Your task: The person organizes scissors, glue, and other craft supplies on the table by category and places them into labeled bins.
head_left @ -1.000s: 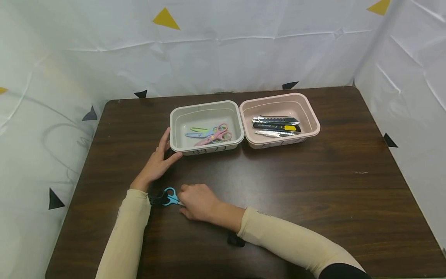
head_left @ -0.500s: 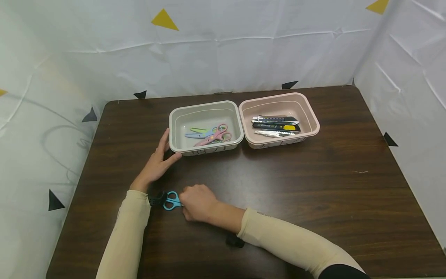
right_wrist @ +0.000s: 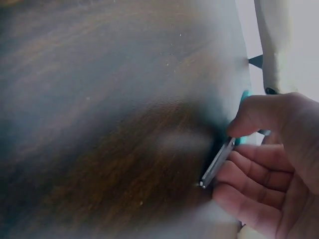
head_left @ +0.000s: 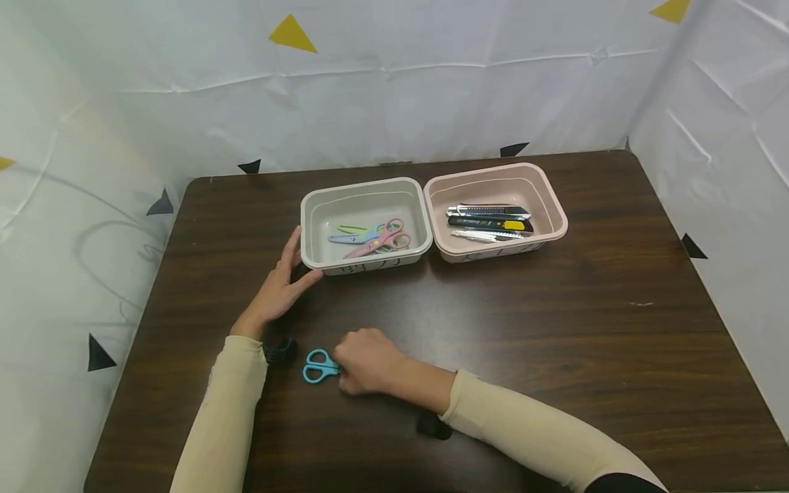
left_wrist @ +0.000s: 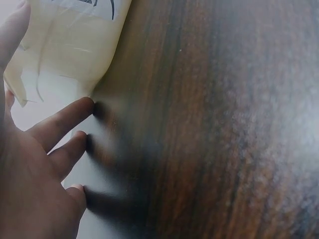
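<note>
My left hand [head_left: 275, 291] rests against the left side of the grey bin [head_left: 364, 183], fingers spread, thumb at its near corner. In the left wrist view its fingers [left_wrist: 67, 119] are extended near the bin's base. My right hand [head_left: 370, 361] pinches a pair of light-blue-handled scissors [head_left: 331, 368] by the blade end, low over the table. The handle loops point left. In the right wrist view the grey blades [right_wrist: 218, 162] lie between thumb and fingers, while the handles are mostly hidden. Inside the grey bin lie pink scissors [head_left: 385, 237], blue scissors [head_left: 354, 238] and something green.
A pink bin [head_left: 481, 171] stands right beside the grey one, holding several utility knives [head_left: 487, 224]. Both sit toward the back of the dark wooden table [head_left: 585, 342]. White sheeting [head_left: 401, 116] hangs behind and at the sides.
My right hand has shifted a little right and toward me, drawing the blue scissors along, away from the left wrist. The left hand and both bins have stayed put.
</note>
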`<state>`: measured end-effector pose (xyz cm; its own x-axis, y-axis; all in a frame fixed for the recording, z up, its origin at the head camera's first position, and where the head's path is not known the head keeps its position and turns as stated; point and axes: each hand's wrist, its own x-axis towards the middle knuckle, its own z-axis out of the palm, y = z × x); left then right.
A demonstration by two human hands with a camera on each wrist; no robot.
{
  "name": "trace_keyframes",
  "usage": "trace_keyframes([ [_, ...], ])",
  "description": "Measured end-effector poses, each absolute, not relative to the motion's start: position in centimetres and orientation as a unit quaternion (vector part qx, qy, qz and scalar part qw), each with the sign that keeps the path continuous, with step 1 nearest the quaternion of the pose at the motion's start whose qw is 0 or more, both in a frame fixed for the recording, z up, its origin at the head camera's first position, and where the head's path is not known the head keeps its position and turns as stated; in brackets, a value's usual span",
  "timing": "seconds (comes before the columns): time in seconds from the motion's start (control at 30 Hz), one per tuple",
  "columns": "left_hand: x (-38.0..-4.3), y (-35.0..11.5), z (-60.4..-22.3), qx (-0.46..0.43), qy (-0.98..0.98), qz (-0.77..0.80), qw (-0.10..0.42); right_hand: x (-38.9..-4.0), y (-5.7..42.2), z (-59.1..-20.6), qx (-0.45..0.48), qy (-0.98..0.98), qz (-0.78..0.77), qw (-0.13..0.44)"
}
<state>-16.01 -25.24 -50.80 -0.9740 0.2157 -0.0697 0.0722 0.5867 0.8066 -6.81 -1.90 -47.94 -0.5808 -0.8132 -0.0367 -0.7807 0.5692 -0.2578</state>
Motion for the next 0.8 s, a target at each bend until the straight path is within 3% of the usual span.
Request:
trace_keyframes([
  [0.4, -16.0, -25.2, -50.8, 0.081, 0.884, 0.454, 0.081, -5.9, -0.2, -46.8, -0.51, 0.845, -0.124, 0.102],
  [0.6, -16.1, -25.2, -51.0, 0.083, 0.884, 0.453, 0.078, -7.4, 0.9, -45.2, -0.554, 0.812, -0.136, 0.123],
  [0.8, -16.1, -25.3, -50.9, 0.091, 0.887, 0.447, 0.078, -9.9, 2.2, -42.6, -0.524, 0.828, -0.164, 0.115],
])
